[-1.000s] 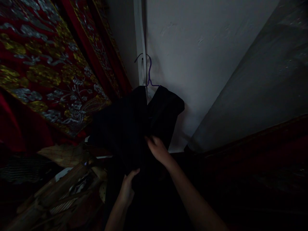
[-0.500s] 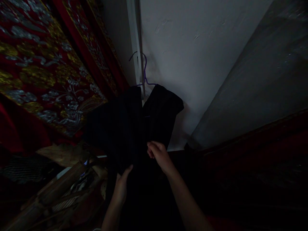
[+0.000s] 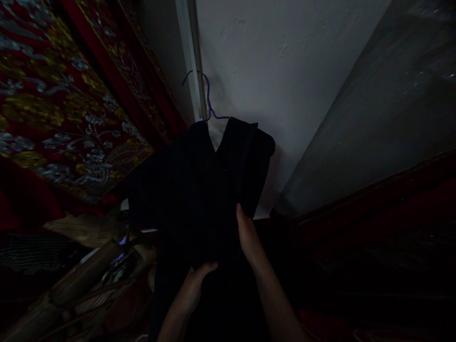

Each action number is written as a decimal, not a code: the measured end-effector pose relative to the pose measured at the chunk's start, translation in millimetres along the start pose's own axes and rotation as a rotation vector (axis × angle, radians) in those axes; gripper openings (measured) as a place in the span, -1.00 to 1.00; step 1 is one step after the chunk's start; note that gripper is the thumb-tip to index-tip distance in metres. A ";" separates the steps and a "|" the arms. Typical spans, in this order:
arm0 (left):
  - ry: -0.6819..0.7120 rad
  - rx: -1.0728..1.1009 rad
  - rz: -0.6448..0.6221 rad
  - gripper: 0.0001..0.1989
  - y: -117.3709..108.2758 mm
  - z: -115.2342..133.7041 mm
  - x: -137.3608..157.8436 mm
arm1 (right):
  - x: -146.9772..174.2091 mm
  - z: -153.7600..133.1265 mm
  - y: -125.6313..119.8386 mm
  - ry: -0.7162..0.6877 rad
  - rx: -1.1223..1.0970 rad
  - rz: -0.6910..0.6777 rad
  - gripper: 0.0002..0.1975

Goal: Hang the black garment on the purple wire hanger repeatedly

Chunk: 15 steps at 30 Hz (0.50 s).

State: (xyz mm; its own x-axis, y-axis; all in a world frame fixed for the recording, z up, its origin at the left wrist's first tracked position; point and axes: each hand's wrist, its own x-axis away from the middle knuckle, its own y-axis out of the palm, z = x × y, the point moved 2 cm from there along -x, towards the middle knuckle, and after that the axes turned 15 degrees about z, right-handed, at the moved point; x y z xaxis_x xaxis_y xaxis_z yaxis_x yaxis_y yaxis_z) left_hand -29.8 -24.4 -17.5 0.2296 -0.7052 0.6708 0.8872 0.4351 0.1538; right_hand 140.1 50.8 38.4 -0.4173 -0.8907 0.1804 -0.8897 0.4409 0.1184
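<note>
Black garment (image 3: 178, 190) partly hides left hand (image 3: 192, 289) and right hand (image 3: 248, 240); folds indistinct.

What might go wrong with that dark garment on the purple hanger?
With the left hand and right hand on the dark garment, a hard tug might bend or unhook the thin purple hanger.
The garment's side hangs close to the sequined red cloth, so it could snag there.
In this dim light, creases may be missed.

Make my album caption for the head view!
Left hand and right hand touch a dark cloth garment on a thin purple hanger.
</note>
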 end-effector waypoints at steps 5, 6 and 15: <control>0.016 -0.011 -0.019 -0.40 -3.7 4.6 6.7 | 2.5 -16.6 -2.2 -0.117 -0.003 0.044 -0.63; 0.024 -0.001 -0.006 -0.42 -4.5 5.7 6.0 | 3.7 -17.6 -1.7 -0.123 -0.018 0.041 -0.66; 0.929 -0.056 0.422 -0.25 -0.9 42.1 0.6 | 18.5 -16.2 2.0 -0.080 -0.075 0.002 -0.62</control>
State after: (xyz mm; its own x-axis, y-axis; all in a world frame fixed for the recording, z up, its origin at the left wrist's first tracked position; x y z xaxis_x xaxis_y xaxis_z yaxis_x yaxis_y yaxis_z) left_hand -47.3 -1.6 13.3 0.7261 -0.6664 -0.1692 0.6743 0.7384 -0.0148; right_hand 133.6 37.0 57.8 -0.4352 -0.8944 0.1030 -0.8736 0.4472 0.1918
